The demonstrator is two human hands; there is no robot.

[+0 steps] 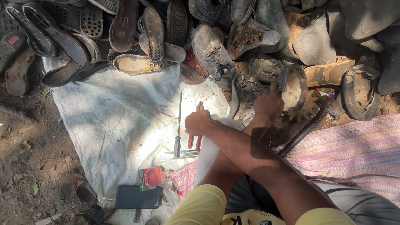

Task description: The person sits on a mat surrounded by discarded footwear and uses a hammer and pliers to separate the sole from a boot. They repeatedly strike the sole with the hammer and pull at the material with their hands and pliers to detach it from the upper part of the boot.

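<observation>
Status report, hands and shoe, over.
Left hand grips worn grey rubber shoe sole. Right hand rests on white curved strip, red-handled pliers beside. Nothing blocking.

Packet (151,178): a small, flat, roughly square packet, red with green edges and a pale strip down its left side. It lies tilted near the bottom edge of the white sack (116,121) spread on the ground.
Packet's neighbours: just below and left of it lies a dark wallet (138,197), a flat black rectangle; the packet's lower edge touches or overlaps its top right corner. To the right, the packet sits just beside the edge of a pink striped cloth (183,177).
Printing: some markings show on the packet's pale strip, too small to make out.
Screens and signs: none visible.
</observation>
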